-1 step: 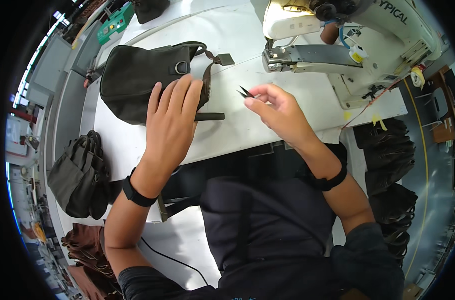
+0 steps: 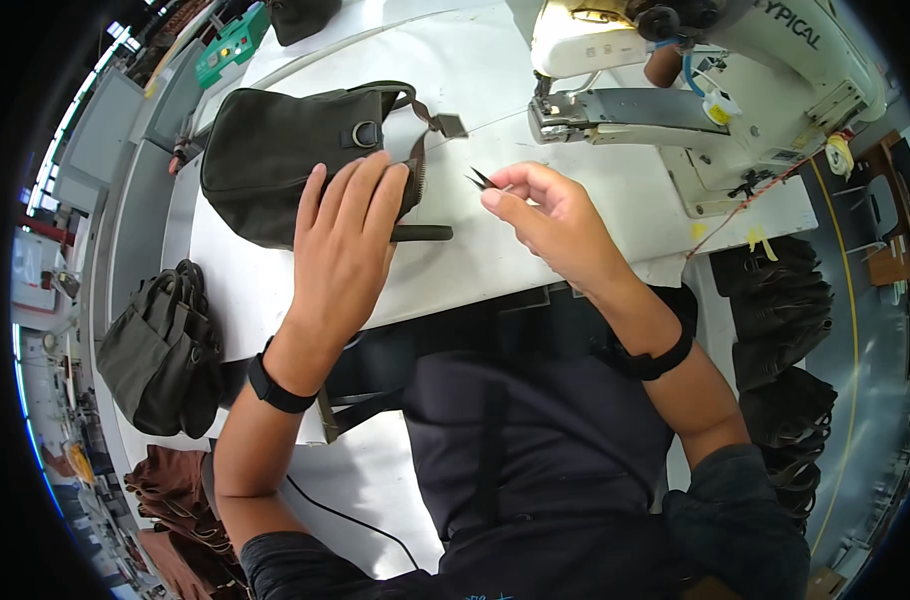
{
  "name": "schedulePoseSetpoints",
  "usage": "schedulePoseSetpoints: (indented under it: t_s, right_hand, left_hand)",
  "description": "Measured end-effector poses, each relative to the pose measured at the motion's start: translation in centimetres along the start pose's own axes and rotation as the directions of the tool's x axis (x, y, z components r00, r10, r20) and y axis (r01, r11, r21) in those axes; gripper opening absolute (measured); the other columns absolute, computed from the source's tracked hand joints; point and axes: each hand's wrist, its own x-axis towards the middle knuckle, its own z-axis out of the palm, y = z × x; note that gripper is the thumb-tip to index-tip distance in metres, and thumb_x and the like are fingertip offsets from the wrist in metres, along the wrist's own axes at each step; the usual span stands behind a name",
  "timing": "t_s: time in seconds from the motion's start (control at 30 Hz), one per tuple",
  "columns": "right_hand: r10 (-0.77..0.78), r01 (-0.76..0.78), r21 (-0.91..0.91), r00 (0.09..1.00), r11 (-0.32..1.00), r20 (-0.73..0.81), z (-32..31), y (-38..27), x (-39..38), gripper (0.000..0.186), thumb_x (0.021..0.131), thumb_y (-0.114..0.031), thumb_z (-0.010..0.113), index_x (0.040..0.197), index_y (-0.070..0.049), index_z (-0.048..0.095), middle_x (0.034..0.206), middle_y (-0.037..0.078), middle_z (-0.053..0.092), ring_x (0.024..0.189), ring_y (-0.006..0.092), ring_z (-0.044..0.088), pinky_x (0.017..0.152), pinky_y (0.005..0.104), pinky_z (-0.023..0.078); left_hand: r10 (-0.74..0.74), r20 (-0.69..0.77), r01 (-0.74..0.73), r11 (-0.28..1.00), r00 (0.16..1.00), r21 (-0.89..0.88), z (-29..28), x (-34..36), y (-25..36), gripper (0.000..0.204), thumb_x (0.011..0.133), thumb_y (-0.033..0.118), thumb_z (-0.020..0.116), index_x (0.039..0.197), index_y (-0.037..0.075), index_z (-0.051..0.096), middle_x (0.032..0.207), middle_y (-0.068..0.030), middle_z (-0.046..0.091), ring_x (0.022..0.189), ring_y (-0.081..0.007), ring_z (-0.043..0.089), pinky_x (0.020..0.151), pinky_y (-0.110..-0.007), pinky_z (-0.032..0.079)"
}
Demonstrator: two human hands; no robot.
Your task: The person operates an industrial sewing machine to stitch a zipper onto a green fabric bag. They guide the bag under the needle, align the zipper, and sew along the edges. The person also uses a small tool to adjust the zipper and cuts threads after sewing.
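A dark olive-green bag (image 2: 275, 150) lies on the white table, with a metal D-ring (image 2: 363, 134) on a tab and a zipper edge (image 2: 418, 180) at its right end. My left hand (image 2: 345, 235) rests flat on the bag's near right part, fingers stretched out; its thumb is hidden. Just right of the bag, apart from it, my right hand (image 2: 555, 215) pinches small black thread snips (image 2: 482, 180). Their two pointed tips stand apart and point left. From near the strap's square end tab (image 2: 451, 125), a thin thread (image 2: 495, 121) runs toward the sewing machine arm.
A white sewing machine (image 2: 775, 60) with a long narrow arm (image 2: 635, 108) stands at the back right. Another dark bag (image 2: 165, 350) sits at the left. Brown pieces (image 2: 180, 490) lie at lower left, and dark bags (image 2: 780, 330) are stacked at right. A green device (image 2: 233, 48) stands far left.
My right hand has shifted slightly left toward the bag with the snips. My left hand stays on the bag.
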Motion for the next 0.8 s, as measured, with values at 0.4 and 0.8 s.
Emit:
schedulePoseSetpoints:
  t_s: [0.4, 0.8]
  right_hand:
    - [-0.119, 0.119, 0.059, 0.993, 0.991, -0.01, 4.2, -1.7, 3.6, 0.025, 0.102, -0.022, 0.076, 0.109, 0.002, 0.074, 0.091, 0.001, 0.07, 0.076, 0.0045, 0.057, 0.066, 0.0236, 0.048]
    - [-0.053, 0.053, 0.061, 0.999, 0.997, 0.005, 3.6, 1.1, 2.2, 0.027, 0.102, -0.023, 0.077, 0.113, 0.002, 0.072, 0.093, 0.001, 0.07, 0.073, 0.0025, 0.057, 0.065, 0.0216, 0.047]
  left_hand:
    - [0.058, -0.163, -0.062, 0.998, 0.985, -0.016, 2.0, -1.6, -1.3, 0.058, 0.076, -0.001, 0.071, 0.132, 0.011, 0.076, 0.121, -0.0045, 0.069, 0.121, -0.0238, 0.067, 0.116, -0.047, 0.044]
    - [0.025, -0.175, -0.025, 1.0, 0.984, 0.004, 1.8, -2.7, -1.6, 0.044, 0.086, 0.006, 0.072, 0.13, 0.01, 0.076, 0.118, -0.0044, 0.068, 0.116, -0.0217, 0.068, 0.108, -0.044, 0.047]
